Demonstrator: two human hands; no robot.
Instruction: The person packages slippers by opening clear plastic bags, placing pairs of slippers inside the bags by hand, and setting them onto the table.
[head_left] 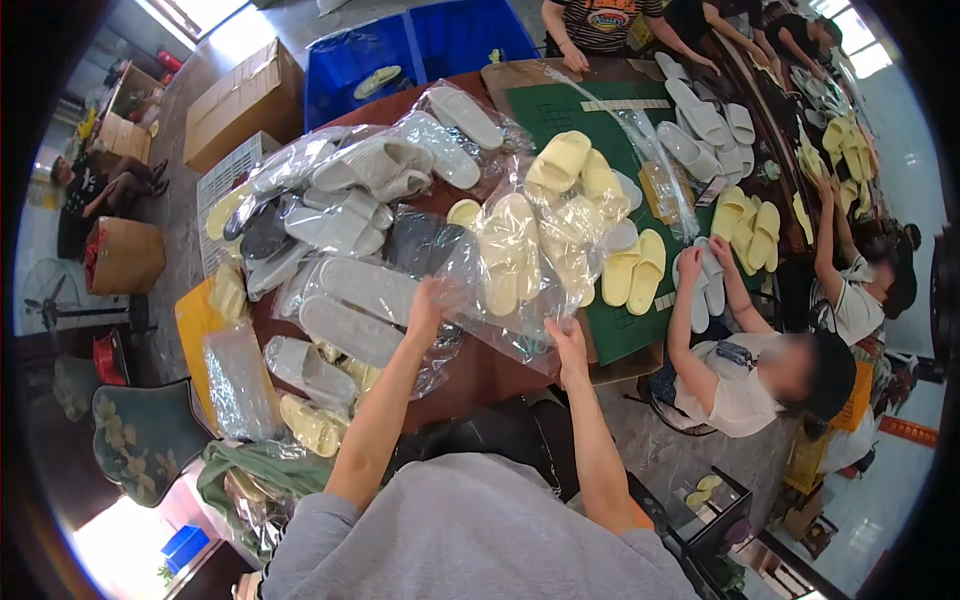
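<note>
My left hand [430, 308] and my right hand [568, 345] are closed on the near edge of a clear plastic bag [535, 345], spread between them above the table. A pair of yellow slippers [508, 250] shows through its far part; whether they lie inside it or under it I cannot tell. Left of my left hand are large grey slippers [355, 310] in clear plastic. More yellow slippers [562, 160] lie just beyond the bag. Bagged grey slippers [345, 225] are heaped on the table's left side, with dark ones [268, 232] among them.
Blue bins [362, 45] and a cardboard box [245, 100] stand past the table. A co-worker [735, 375] sits at right, hands on grey slippers [708, 285] by the green mat [620, 345]. A stack of clear bags [242, 380] lies at left, near a chair [150, 440].
</note>
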